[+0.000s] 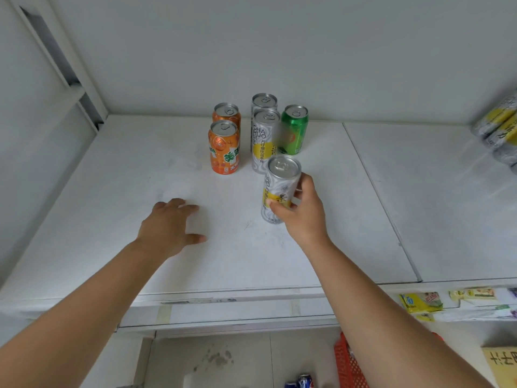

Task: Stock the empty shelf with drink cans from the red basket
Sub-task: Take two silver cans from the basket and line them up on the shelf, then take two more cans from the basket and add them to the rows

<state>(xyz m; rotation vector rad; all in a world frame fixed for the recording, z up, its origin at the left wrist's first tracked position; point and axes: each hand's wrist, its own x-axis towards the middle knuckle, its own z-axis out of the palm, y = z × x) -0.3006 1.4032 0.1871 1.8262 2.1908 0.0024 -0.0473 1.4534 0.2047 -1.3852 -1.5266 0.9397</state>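
The right hand (300, 211) grips a slim silver-and-yellow can (279, 189) around its lower body, centre frame over the shelf (112, 219), just before five standing cans (258, 133). Left hand (170, 225) is empty, fingers spread. Likely rigid and smooth (probably full, so hefty); a mid-body wrap suits it.

Bare shelf (112, 219) left and front; five cans (258, 133) clustered at back-centre; packs (500, 127) far right
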